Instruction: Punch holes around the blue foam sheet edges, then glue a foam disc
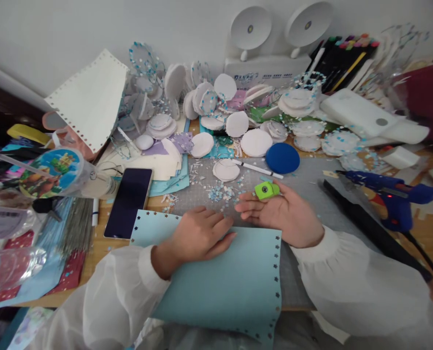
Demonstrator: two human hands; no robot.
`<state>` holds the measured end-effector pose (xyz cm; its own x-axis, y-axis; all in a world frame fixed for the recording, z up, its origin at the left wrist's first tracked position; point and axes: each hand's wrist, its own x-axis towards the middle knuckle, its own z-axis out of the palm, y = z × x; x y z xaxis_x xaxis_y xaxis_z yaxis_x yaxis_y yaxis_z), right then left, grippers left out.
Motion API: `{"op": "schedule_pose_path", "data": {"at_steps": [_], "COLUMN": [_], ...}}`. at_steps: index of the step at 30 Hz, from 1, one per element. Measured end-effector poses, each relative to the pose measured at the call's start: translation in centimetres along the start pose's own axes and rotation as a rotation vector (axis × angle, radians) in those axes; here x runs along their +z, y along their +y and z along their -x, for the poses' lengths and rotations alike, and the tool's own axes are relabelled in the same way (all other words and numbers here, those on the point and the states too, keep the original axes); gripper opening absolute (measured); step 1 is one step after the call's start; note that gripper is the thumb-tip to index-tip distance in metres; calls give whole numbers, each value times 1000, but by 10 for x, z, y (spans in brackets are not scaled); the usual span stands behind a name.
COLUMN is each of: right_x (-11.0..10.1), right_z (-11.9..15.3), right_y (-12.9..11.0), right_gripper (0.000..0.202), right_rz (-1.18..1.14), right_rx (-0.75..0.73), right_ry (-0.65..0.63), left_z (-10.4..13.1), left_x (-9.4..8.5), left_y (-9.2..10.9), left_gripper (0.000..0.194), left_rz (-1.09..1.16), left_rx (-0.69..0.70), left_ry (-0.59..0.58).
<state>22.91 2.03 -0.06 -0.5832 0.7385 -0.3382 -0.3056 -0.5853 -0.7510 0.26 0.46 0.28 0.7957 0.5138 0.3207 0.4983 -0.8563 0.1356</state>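
A light blue sheet of paper (pixel 220 282) lies in front of me, with small flower-shaped holes punched along its left, top-left and right edges. Its lower part hangs over the table's front edge. My left hand (pixel 202 233) rests palm down on the upper part of the sheet, fingers loosely extended and holding nothing. Beyond the sheet's top right corner, my right hand (pixel 285 214) is turned palm up and holds a lime-green paper punch (pixel 266 190) at its fingers and thumb. Paper bits (pixel 222 191) in white and blue are scattered on the grey cutting mat (pixel 311 170).
White discs (pixel 256 142) and a blue round lid (pixel 282 158) lie behind my hands, near a white pen (pixel 257 168). On the right is a blue glue gun (pixel 395 192); on the left, a phone (pixel 129 203) and a cup (pixel 52 172). A punched white sheet (pixel 92 102) leans at the back left.
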Motion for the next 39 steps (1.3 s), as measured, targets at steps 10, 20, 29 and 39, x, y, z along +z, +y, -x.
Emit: {"op": "schedule_pose_path", "data": {"at_steps": [10,20,29,39], "right_x": [14,18,12,8], "right_z": [-1,4,0,0], "right_y": [9,6,10,9], "right_gripper": [47,61,69,43], "right_rz": [201,78,82,148], "right_rx": [-207,44,33,-247], "right_ry": [110,8,-15,150], "left_z": [2,1,1,4], "left_x": [1,4,5,4], "left_y": [0,0,2,1], "left_gripper": [21,47,56,52], "left_rz": [16,-45,-64,55], "left_rx": [-21,-66,-144,-253], "left_ry": [1,-62,-97,-41]}}
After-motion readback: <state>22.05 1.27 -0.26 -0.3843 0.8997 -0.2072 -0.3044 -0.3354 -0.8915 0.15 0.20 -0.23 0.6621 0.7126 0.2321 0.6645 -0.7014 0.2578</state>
